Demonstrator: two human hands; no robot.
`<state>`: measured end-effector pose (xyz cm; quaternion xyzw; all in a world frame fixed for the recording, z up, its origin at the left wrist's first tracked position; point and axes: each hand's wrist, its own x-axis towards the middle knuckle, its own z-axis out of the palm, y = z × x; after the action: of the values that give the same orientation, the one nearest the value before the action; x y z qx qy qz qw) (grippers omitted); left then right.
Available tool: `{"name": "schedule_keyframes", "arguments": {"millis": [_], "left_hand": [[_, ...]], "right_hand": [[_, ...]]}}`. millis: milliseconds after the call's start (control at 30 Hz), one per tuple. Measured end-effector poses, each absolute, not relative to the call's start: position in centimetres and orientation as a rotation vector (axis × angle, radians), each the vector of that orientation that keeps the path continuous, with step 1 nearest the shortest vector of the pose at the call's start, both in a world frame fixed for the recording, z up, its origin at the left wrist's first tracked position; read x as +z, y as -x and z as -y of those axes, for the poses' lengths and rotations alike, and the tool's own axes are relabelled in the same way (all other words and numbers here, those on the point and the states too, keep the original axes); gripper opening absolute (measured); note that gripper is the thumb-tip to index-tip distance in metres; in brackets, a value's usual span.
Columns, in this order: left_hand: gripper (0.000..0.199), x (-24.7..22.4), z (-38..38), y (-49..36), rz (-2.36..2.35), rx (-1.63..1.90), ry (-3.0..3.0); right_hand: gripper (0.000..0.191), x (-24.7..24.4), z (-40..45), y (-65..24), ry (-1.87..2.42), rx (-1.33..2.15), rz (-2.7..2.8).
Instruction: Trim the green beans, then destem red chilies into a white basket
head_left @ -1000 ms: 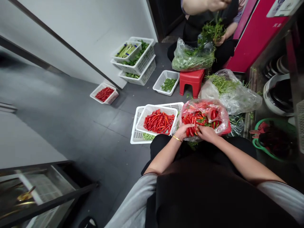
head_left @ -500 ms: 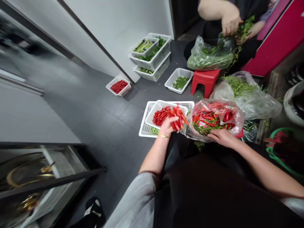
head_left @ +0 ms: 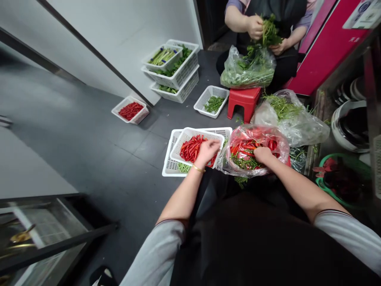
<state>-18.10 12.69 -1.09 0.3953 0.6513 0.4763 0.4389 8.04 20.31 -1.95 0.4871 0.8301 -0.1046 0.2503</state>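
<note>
My left hand [head_left: 208, 151] is over the right side of a white basket [head_left: 176, 149] of red chilies [head_left: 192, 147]. Its fingers are bent, and whether anything is between them cannot be made out. That basket rests on a larger white basket [head_left: 167, 167] with green pieces in it. On the right, my right hand [head_left: 262, 155] reaches into an open clear plastic bag [head_left: 282, 139] of red chilies with green stems [head_left: 245, 162]. Its fingertips are hidden among the chilies.
Across from me a person holds leafy greens [head_left: 270, 33] above a bag [head_left: 248, 73] on a red stool [head_left: 243, 101]. Stacked white baskets [head_left: 184, 73], a basket of greens [head_left: 205, 95] and a chili basket [head_left: 131, 111] stand on the floor. A green tub [head_left: 323, 186] is at right.
My left hand no longer holds the bunch of chilies and is over the basket. My right hand reaches deeper among the chilies. The view has shifted, and the other person's greens are raised.
</note>
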Motion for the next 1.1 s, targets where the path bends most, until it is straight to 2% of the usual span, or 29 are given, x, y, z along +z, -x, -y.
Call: {"name": "schedule_keyframes", "arguments": {"millis": [67,133,233,367,433,600,733,800,867,967,1033,1100], "left_hand": [[0.028,-2.1,-12.3,13.1,-1.309,0.927,-0.847],[0.033,-3.6,-12.1,8.9,-1.196,0.778,-0.629],[0.036,-5.5,-12.2,5.4,-1.111,0.842,-0.292],[0.026,-6.3,-12.5,5.0,-1.053,1.017,-0.168],[0.023,-6.0,-12.6,5.5,-1.035,1.024,-0.16],[0.019,-4.6,-13.1,6.5,-0.931,0.867,-0.16],[0.017,-3.7,-13.2,6.8,-1.057,0.976,-0.331],[0.016,-3.3,-13.0,7.3,-1.167,1.163,-0.5],[0.016,-3.0,-13.0,8.1,-1.262,1.294,-0.662],[0.017,-2.8,-13.6,10.0,-1.399,1.196,-0.839],[0.022,-2.9,-14.4,11.4,-1.533,1.044,-0.95],[0.027,-2.7,-15.3,12.6,-1.657,0.985,-1.055]], "right_hand": [[0.03,-1.2,-20.4,-8.4,-1.318,-0.27,-2.311],[0.034,-0.2,-19.5,-9.0,-1.292,-0.252,-2.407],[0.036,0.5,-17.3,-9.9,-1.23,-0.279,-2.536],[0.038,-0.3,-15.5,-10.8,-1.357,-0.43,-2.583],[0.039,-0.5,-15.7,-11.2,-1.372,-0.667,-2.692],[0.05,1.3,-16.5,-10.7,-0.991,-1.581,-2.814],[0.052,2.4,-15.9,-9.2,-0.767,-1.886,-2.529],[0.049,2.1,-15.8,-8.6,-0.613,-1.802,-2.313],[0.042,1.5,-16.3,-8.3,-0.644,-1.504,-2.208],[0.028,0.0,-18.2,-8.0,-1.118,-0.853,-2.339],[0.035,-1.2,-19.5,-7.1,-1.429,-0.587,-2.392],[0.045,-2.8,-20.3,-5.5,-1.593,-0.599,-2.347]]}}
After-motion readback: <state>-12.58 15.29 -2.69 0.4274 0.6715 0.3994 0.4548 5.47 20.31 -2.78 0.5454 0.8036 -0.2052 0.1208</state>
